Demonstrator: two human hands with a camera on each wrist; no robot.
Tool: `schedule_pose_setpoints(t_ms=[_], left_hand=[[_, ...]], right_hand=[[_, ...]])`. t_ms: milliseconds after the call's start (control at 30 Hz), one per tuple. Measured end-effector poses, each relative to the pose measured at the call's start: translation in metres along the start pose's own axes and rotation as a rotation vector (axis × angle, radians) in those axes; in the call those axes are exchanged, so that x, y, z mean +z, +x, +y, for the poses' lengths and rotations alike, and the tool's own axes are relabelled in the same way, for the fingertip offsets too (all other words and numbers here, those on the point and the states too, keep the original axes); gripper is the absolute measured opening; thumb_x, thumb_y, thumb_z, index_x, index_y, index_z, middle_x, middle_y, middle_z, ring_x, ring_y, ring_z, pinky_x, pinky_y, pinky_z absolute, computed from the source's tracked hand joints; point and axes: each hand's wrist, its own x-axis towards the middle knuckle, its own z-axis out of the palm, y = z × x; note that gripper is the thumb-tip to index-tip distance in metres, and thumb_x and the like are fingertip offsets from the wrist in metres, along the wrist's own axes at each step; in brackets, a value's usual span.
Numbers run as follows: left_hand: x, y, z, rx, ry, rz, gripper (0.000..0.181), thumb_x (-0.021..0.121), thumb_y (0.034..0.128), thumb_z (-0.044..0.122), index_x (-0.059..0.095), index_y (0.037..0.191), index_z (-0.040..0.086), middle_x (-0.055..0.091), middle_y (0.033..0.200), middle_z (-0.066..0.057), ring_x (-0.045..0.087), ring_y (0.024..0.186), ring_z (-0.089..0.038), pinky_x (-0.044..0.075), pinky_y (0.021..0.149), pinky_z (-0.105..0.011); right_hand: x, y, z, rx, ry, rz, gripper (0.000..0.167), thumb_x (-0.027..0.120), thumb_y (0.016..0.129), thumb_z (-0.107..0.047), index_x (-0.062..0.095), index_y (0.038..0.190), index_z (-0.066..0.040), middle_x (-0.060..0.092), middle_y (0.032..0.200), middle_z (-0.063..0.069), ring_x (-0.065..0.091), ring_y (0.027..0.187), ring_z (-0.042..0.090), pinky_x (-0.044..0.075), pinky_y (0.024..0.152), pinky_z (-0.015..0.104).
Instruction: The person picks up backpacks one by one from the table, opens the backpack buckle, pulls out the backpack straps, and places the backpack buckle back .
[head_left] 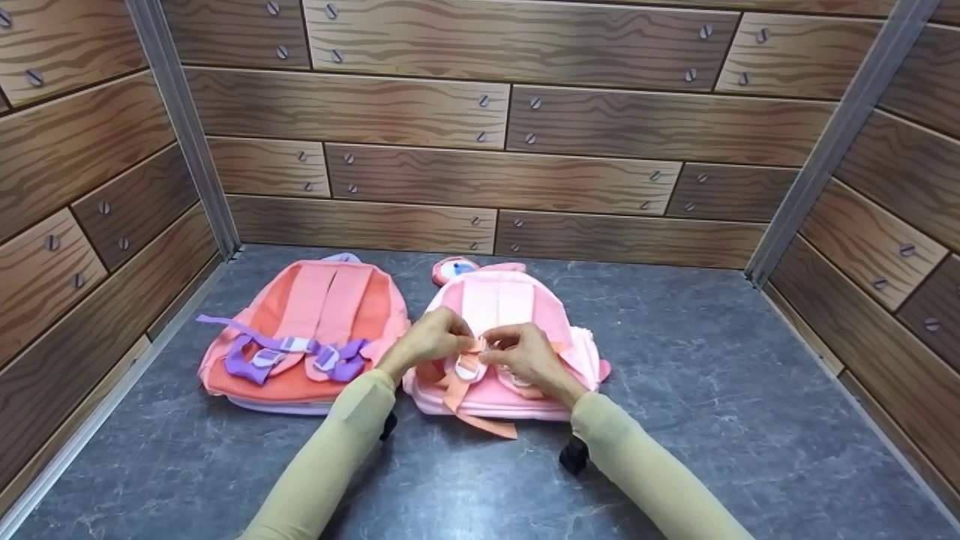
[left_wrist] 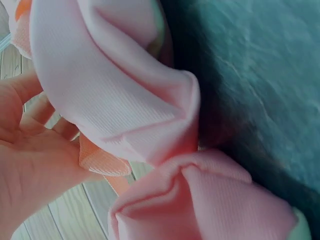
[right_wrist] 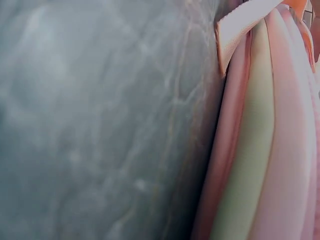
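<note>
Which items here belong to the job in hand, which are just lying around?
In the job:
Pale pink fabric backpack
Orange woven strap, at the fingertips of left hand and right hand
White plastic buckle on that strap

Apparently just lying about:
Coral-red fabric backpack
Purple woven straps on that backpack

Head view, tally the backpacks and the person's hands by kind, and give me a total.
Backpacks: 2 (coral backpack, pink backpack)
Hands: 2 (left hand, right hand)
Total: 4
</note>
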Motion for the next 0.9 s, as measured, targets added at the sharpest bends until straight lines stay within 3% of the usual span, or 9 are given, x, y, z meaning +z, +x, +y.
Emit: schedule_pose_setpoints(t_ms=[133,267,467,567,900], left_hand=[[0.0014,0.0014,0.0024,-0.03,0.005,0.003,0.014,0.068,0.0965,0.006,0.08,0.095,-0.001,0.065,0.075,0.003,0.054,0.066,-0.012,0.042,0.057,-0.023],[0.0036,0.0021,0.0038,-0.023,0.006,0.011,0.015,0.065,0.0961,0.004,0.079,0.092,-0.001,0.062,0.074,0.003,0.053,0.068,-0.011,0.041,0.06,-0.022],[0.0063,0.0032,0.0044,-0.045,-0.045,-0.03,0.017,0.06,0.1013,0.004,0.075,0.094,-0.001,0.058,0.07,0.0,0.048,0.048,-0.009,0.038,0.045,-0.021],[0.0079,0.0043,0.0044,-0.05,-0.072,-0.043,0.017,0.059,0.1018,0.005,0.074,0.096,-0.002,0.058,0.071,-0.001,0.047,0.046,-0.008,0.038,0.043,-0.021],[0.0087,0.0034,-0.0004,-0.022,-0.106,-0.037,0.017,0.062,0.1011,0.002,0.076,0.094,-0.003,0.062,0.07,-0.002,0.049,0.043,-0.008,0.039,0.042,-0.02]], right_hand=[[-0.0009,0.0002,0.0001,0.015,0.036,-0.016,0.024,0.085,0.088,-0.006,0.081,0.111,-0.003,0.076,0.095,0.003,0.061,0.083,0.011,0.048,0.071,0.022],[-0.0024,0.0005,0.0006,0.016,0.055,-0.03,0.025,0.085,0.088,-0.007,0.08,0.112,-0.003,0.078,0.101,0.005,0.062,0.085,0.011,0.048,0.071,0.021],[-0.005,0.0004,0.0025,-0.009,0.062,-0.038,0.025,0.084,0.09,-0.007,0.08,0.114,-0.001,0.079,0.106,0.008,0.066,0.087,0.011,0.05,0.074,0.02],[-0.0057,0.0002,0.004,-0.016,0.07,-0.04,0.026,0.084,0.09,-0.007,0.08,0.115,-0.001,0.079,0.107,0.009,0.066,0.088,0.011,0.05,0.075,0.02],[-0.0019,0.0013,0.0051,-0.075,0.042,-0.026,0.025,0.085,0.087,-0.004,0.076,0.109,0.005,0.076,0.096,0.01,0.064,0.083,0.012,0.051,0.075,0.021]])
